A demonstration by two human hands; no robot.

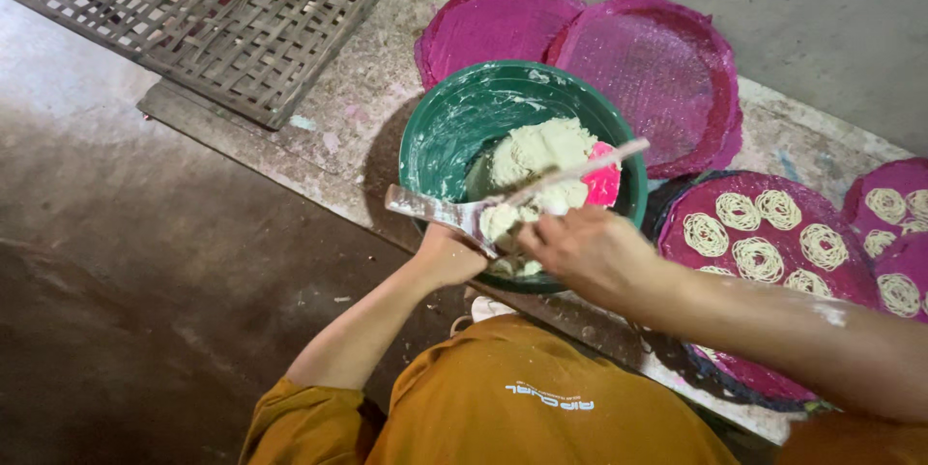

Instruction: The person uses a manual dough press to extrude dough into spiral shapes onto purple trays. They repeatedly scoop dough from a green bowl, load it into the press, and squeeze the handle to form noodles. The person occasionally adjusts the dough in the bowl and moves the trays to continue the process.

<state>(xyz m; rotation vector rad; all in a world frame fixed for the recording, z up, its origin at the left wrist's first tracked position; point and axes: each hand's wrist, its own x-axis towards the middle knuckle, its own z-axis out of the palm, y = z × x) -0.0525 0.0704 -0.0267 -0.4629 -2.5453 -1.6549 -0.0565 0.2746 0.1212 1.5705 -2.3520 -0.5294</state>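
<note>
Green bowl (454, 127) of pale dough (536, 151); left hand (447, 254) fingers grip a metal press (440, 211), right hand (585, 250) fingers grip a stick (590, 167).

- The bowl (454, 131) stands on the floor slab (358, 98), just ahead of the person's knees.
- A lump of dough (536, 151) lies in the bowl, toward its right side.
- A flat scraper (435, 209) crosses the bowl's near rim; a thin stick (590, 167) slants over the dough.
- The left hand (449, 252) is at the bowl's near edge, the right hand (585, 252) just right of it.
- Two empty round mats (580, 49) lie behind the bowl, overlapping.
- A mat with noodle coils (764, 233) lies right of the bowl; more such mats (894, 233) lie further right.
- A woven lattice panel (222, 11) lies far left, behind the bowl.
</note>
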